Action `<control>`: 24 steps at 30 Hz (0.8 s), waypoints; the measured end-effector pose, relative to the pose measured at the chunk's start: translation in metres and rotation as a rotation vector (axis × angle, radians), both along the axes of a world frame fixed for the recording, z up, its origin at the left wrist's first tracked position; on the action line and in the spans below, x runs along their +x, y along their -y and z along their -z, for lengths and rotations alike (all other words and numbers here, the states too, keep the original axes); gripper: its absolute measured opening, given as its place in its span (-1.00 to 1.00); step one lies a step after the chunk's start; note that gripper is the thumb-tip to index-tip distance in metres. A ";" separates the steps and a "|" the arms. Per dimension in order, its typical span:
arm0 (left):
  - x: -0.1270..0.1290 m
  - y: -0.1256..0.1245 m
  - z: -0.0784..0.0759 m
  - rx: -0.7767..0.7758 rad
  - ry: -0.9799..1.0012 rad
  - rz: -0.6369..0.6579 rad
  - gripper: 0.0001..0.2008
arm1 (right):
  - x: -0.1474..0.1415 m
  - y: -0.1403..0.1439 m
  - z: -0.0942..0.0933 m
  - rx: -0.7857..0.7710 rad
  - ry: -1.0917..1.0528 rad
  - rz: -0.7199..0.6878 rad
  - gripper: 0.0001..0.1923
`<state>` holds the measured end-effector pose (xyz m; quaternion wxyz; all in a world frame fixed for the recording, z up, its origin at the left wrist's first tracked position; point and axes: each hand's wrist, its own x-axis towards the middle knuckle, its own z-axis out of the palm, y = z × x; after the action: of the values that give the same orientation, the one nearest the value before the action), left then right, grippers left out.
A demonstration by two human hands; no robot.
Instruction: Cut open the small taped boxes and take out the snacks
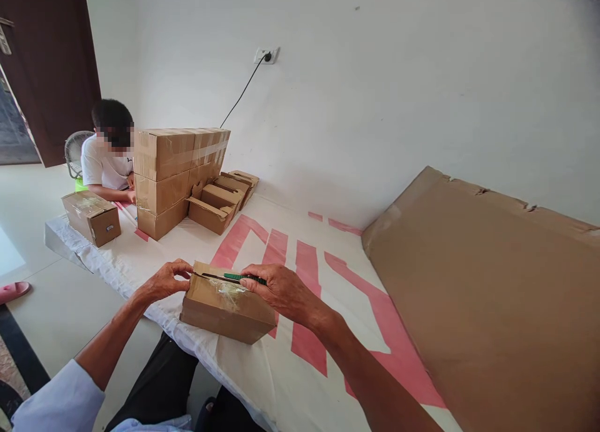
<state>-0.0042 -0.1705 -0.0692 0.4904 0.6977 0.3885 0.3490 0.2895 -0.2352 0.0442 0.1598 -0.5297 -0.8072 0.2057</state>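
A taped cardboard box (pixel 220 316) lies near the front edge of the cloth-covered table. Clear tape, crinkled and shiny, covers the middle of its top, and a dark slit runs along the top seam. My right hand (pixel 284 289) is closed around a green and black utility knife (pixel 233 276), held low along that seam. The knife's tip is hard to tell from the dark slit. At the box's left end, my left hand (pixel 167 281) holds the top edge between thumb and fingers.
Stacked cardboard boxes (pixel 171 185) stand further back, with opened boxes (pixel 210 213) behind them. Another taped box (pixel 91 218) sits at the table's left end, near a person (pixel 110 163) in white. A large cardboard sheet (pixel 492 294) leans at right. A cord (pixel 244 91) hangs from a wall socket.
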 end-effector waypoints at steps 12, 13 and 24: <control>0.000 0.000 -0.002 0.000 -0.016 0.027 -0.68 | -0.007 -0.003 -0.019 0.043 0.161 -0.049 -0.63; 0.000 0.000 -0.002 0.000 -0.021 0.026 -0.67 | -0.008 -0.003 -0.019 0.052 0.182 -0.046 -0.64; 0.000 0.000 -0.006 0.046 -0.117 0.009 -0.65 | -0.031 -0.007 -0.036 0.050 0.508 -0.032 -0.66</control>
<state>-0.0043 -0.1701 -0.0635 0.4523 0.7296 0.4054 0.3142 0.2583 -0.2286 0.0804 -0.0383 -0.5473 -0.8347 0.0485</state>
